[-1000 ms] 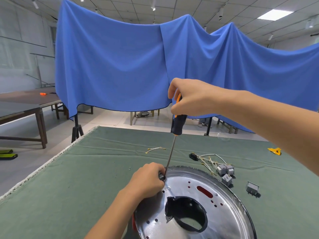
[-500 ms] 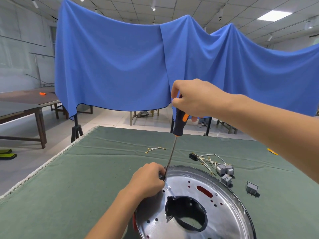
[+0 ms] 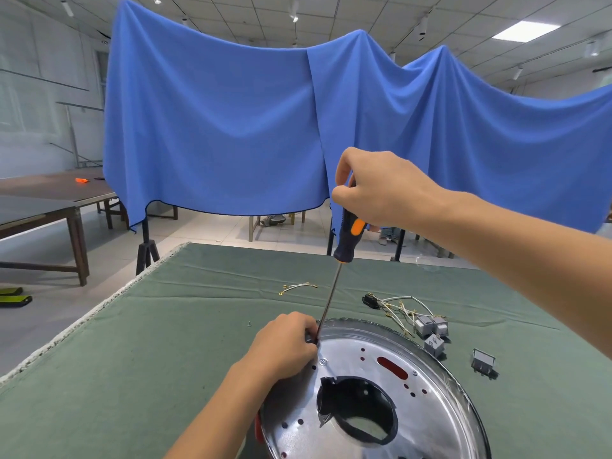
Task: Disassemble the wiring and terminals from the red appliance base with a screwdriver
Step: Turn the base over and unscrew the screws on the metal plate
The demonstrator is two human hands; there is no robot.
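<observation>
Appliance base sits chrome side up at the near edge of the green-covered table, its red showing only at the left rim and through a slot; open cloth to the left and beyond. Removed wire bundle and grey terminal blocks lie just right of the rim, a short loose wire further back. Right hand is closed round the screwdriver handle, shaft near upright with its tip at the far-left rim, where the left hand pinches a small dark part.

Big blue sheet hanging across the back, brown tables off left, an orange item lying on the far one.
</observation>
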